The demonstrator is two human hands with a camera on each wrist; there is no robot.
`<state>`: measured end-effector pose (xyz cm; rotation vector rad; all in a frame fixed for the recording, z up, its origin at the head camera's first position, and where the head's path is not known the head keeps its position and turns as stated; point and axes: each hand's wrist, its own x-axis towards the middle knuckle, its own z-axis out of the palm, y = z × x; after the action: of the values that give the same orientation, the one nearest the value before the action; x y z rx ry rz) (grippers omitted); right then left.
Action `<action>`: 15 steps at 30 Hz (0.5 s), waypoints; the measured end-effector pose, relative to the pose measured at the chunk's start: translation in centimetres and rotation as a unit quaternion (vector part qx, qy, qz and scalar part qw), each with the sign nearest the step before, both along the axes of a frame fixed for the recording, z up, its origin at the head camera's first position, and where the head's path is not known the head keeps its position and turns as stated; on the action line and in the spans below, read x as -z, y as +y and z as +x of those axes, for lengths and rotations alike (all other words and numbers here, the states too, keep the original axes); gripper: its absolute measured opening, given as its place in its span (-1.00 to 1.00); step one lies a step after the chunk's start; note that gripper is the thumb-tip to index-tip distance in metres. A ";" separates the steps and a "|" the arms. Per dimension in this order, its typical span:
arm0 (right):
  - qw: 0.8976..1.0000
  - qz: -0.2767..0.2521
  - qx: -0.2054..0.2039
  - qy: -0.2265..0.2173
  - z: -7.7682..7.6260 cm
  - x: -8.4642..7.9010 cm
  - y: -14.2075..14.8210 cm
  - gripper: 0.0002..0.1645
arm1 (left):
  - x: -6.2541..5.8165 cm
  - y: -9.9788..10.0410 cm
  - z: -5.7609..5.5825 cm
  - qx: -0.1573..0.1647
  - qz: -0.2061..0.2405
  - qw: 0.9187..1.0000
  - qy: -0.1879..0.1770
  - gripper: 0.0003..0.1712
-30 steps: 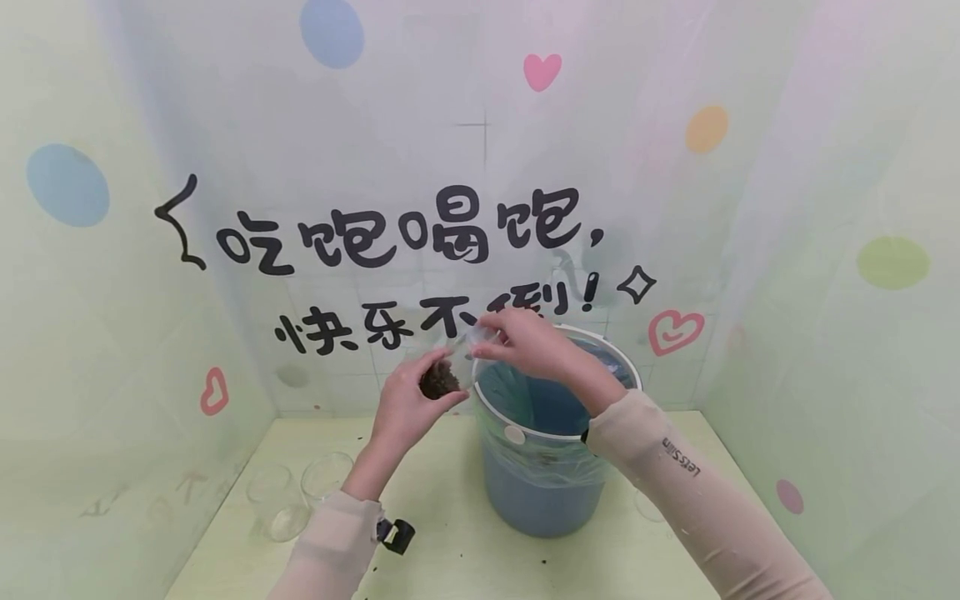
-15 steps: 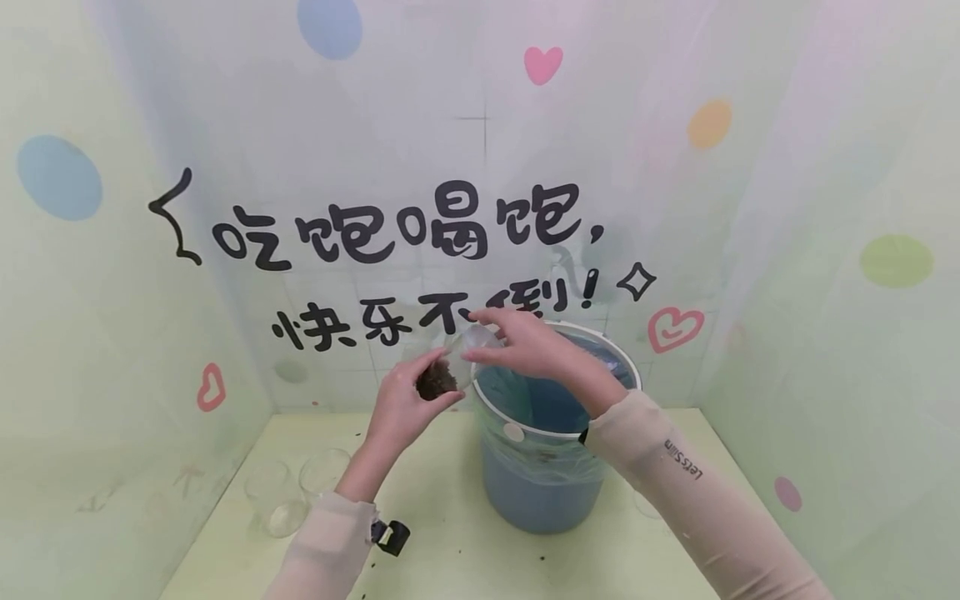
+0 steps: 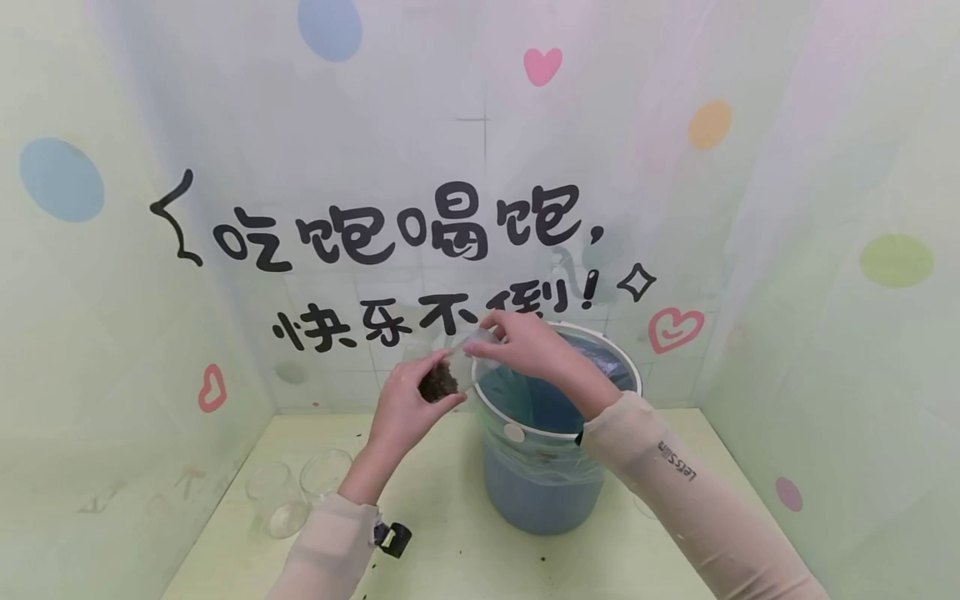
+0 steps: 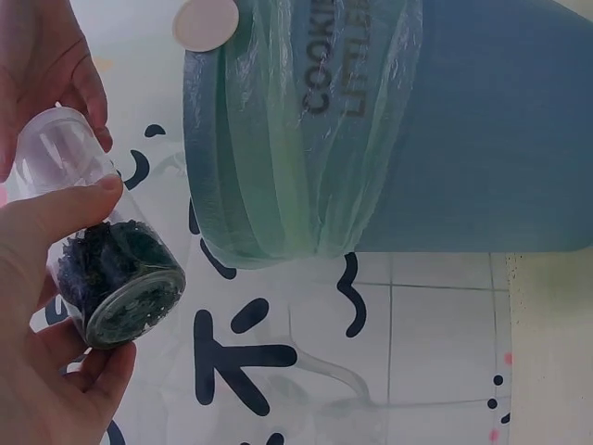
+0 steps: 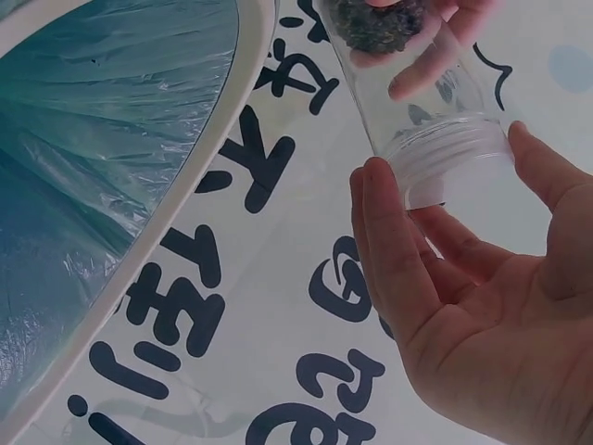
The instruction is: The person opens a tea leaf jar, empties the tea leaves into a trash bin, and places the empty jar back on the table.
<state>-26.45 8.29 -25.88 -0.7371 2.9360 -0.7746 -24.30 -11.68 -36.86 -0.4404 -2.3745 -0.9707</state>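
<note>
My left hand [image 3: 397, 408] grips a clear jar [image 4: 139, 278] round its lower part, thumb along its side. Dark, crumbly dried leaf-like bits [image 5: 380, 26] lie in the jar's base end. The jar leans, its mouth towards my right hand [image 3: 528, 343]. A clear, see-through lid [image 5: 445, 139] sits at the mouth; my right thumb and fingertips pinch it from opposite sides. Both hands are up beside the rim of a blue bucket [image 3: 543, 492], the right forearm crossing over it. In the left wrist view my right fingers [image 4: 88, 93] show beside the lid.
A thin plastic bag [image 4: 306, 185] lines the bucket and folds over its white rim. Several clear glass pieces [image 3: 268, 482] stand at the table's left, partly behind my left sleeve. Dark crumbs [image 3: 543, 559] dot the pale table [image 3: 442, 533]. Printed walls enclose the back and sides.
My right fingers shift round the lid, opening out half a second ago and closing in on it again now. The left hand keeps its hold on the jar.
</note>
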 end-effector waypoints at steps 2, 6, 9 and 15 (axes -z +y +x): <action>1.000 -0.004 -0.005 0.007 -0.1 0.1 0.0 -0.34 | 0.0 0.0 0.1 -0.002 -0.001 1.000 -0.003 -0.28; 1.000 -0.019 -0.015 0.010 0.0 0.2 0.1 -0.38 | 0.1 -0.1 0.1 -0.004 -0.001 1.000 -0.010 -0.27; 0.999 -0.030 -0.022 0.005 0.0 0.2 0.2 -0.43 | 0.1 -0.1 0.1 -0.004 -0.005 1.000 -0.011 -0.27; 0.998 -0.036 -0.046 0.004 0.1 0.2 0.3 -0.39 | 0.3 -0.1 0.1 -0.007 -0.008 1.000 -0.013 -0.27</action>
<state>-26.39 8.58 -26.06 -0.8743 2.8715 -0.8747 -24.15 -11.78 -37.12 -0.4186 -2.4064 -0.9578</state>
